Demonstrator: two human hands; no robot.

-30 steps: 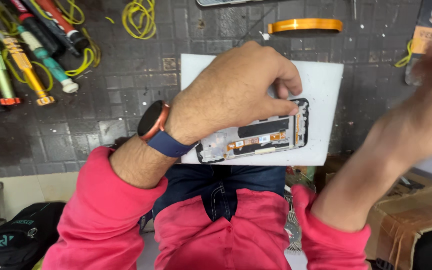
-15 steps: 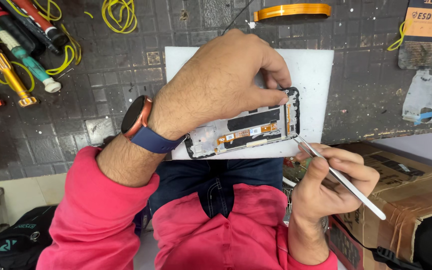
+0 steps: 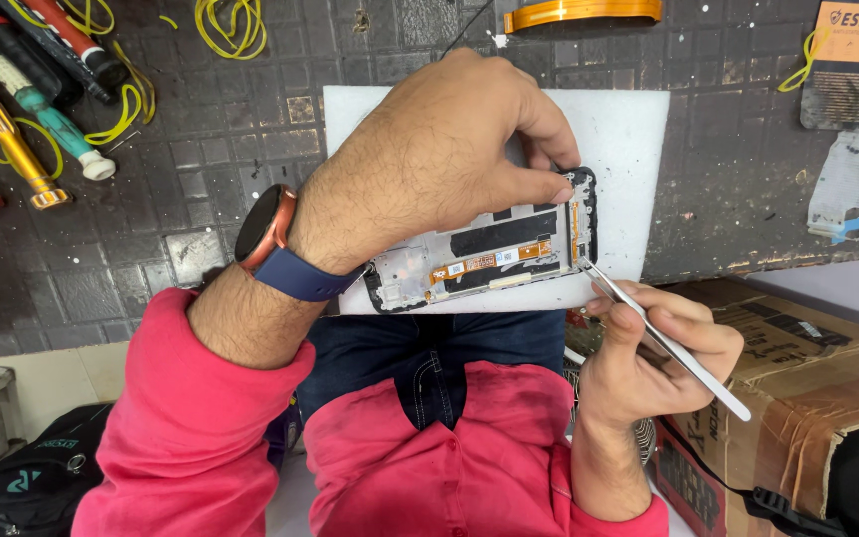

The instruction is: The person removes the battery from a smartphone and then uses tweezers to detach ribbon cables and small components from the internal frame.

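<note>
Two hands work an opened phone frame point(image 3: 484, 254) on a white pad point(image 3: 628, 129): left hand point(image 3: 429, 159) presses it flat, fingers pinching its far edge; right hand point(image 3: 648, 348) pinches metal tweezers point(image 3: 663, 338), tip touching the near corner. A firm hold and shallow tweezer angle suit best.

Left hand point(image 3: 439, 159) arches palm-down, thumb and forefinger pinched together; right hand point(image 3: 648, 348) curls in a pen-like grip, wrist bent.
</note>
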